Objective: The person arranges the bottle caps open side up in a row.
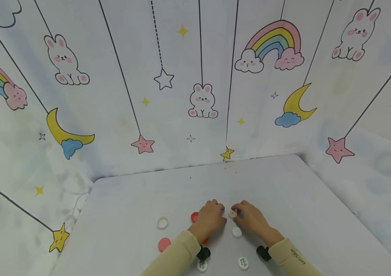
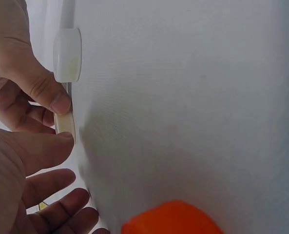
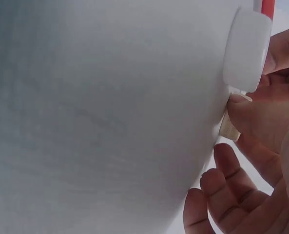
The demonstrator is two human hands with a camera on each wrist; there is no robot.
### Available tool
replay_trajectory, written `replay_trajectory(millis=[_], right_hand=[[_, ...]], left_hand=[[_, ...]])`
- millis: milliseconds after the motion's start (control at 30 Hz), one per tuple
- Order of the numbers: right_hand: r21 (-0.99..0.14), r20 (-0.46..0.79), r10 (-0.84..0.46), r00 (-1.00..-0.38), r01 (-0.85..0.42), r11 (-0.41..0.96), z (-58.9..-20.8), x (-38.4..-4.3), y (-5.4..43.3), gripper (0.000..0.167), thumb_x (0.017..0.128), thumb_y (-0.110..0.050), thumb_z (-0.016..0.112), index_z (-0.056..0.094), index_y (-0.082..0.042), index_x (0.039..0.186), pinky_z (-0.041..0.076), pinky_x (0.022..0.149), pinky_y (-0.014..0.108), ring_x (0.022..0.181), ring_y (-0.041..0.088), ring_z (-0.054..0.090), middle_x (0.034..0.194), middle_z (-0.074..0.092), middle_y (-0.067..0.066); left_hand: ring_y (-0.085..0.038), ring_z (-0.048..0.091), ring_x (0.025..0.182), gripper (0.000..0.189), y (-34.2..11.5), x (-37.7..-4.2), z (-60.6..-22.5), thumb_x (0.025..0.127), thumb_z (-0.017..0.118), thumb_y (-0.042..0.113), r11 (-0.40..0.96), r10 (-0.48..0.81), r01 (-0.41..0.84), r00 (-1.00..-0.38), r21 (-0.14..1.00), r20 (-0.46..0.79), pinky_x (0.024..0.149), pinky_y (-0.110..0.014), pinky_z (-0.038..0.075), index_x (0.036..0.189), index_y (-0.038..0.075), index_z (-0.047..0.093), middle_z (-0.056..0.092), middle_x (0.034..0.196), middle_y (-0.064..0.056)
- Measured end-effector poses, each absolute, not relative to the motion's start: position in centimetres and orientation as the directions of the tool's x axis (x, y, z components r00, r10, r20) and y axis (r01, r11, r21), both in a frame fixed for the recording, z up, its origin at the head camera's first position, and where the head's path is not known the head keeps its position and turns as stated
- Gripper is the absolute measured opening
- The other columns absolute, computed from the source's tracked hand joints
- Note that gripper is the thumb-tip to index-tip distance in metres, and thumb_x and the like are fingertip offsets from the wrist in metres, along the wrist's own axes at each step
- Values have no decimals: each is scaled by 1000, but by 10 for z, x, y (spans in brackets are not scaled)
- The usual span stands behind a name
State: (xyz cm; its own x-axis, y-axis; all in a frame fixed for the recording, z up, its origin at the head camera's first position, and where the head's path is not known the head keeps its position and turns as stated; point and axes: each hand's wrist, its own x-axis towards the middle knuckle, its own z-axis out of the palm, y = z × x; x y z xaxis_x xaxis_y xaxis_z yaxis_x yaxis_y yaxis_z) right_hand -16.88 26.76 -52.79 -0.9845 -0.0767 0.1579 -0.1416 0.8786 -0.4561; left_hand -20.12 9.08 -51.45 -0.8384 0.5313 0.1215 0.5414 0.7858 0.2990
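Observation:
A small round cream cap (image 1: 233, 213) lies at the table's middle, pinched between the thumb and fingers of my right hand (image 1: 252, 219). In the right wrist view the side of this cream cap (image 3: 229, 128) shows under the thumb. My left hand (image 1: 210, 217) is just left of it, fingers loosely bent with nothing held. In the left wrist view the left thumb (image 2: 49, 148) overlaps the lower end of the cap (image 2: 65, 124). A plain white cap (image 1: 236, 232) sits right below the right hand. The red cap (image 1: 194, 217) is partly covered by the left hand.
An orange cap (image 1: 205, 240) peeks out under the left wrist. Farther left are a cream ring-like cap (image 1: 162, 222) and a pink disc (image 1: 164, 244). Two white caps with green prints (image 1: 243, 263) lie near the front. A patterned curtain (image 1: 181, 122) closes off the table's back.

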Motion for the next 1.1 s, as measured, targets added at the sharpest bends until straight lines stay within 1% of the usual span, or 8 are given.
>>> replay_trajectory(millis=[233, 467, 633, 900, 1100], right_hand=[[-459, 147, -97, -984, -155, 875, -526, -168, 264, 29, 75, -10, 82, 70, -12, 102, 48, 73, 36, 79, 12, 57, 86, 59, -5], [-457, 123, -103, -987, -149, 877, -524, -167, 261, 31, 78, -12, 81, 71, -8, 107, 48, 71, 34, 78, 10, 56, 86, 60, -5], [-455, 124, -104, -987, -150, 878, -525, -167, 261, 26, 78, -12, 80, 72, -9, 103, 47, 70, 33, 76, 9, 54, 85, 59, -6], [-462, 134, -109, -985, -159, 872, -525, -166, 262, 25, 80, -12, 79, 70, -12, 103, 47, 69, 32, 76, 10, 54, 85, 58, -6], [-474, 147, -103, -984, -161, 866, -523, -166, 262, 24, 82, -13, 78, 70, -12, 105, 47, 69, 33, 78, 12, 58, 87, 61, -4]], left_hand=[[-18, 53, 80, 28, 95, -202, -518, 81, 76, 28, 786, 533, 547, -836, 289, 131, 67, -30, 46, 105, 13, 73, 61, 92, -2], [-18, 50, 75, 22, 97, -201, -518, 80, 76, 25, 782, 536, 559, -829, 274, 162, 64, -30, 44, 99, 16, 74, 58, 87, -2], [-17, 50, 74, 19, 100, -203, -523, 79, 77, 26, 779, 542, 571, -821, 259, 180, 64, -29, 43, 97, 18, 75, 56, 84, 0], [-16, 51, 74, 18, 101, -203, -527, 83, 74, 29, 772, 527, 563, -827, 295, 198, 63, -28, 43, 96, 17, 75, 59, 85, 0], [-15, 51, 73, 18, 101, -203, -527, 83, 74, 28, 758, 521, 559, -829, 337, 202, 62, -27, 42, 95, 14, 74, 60, 83, 1]])
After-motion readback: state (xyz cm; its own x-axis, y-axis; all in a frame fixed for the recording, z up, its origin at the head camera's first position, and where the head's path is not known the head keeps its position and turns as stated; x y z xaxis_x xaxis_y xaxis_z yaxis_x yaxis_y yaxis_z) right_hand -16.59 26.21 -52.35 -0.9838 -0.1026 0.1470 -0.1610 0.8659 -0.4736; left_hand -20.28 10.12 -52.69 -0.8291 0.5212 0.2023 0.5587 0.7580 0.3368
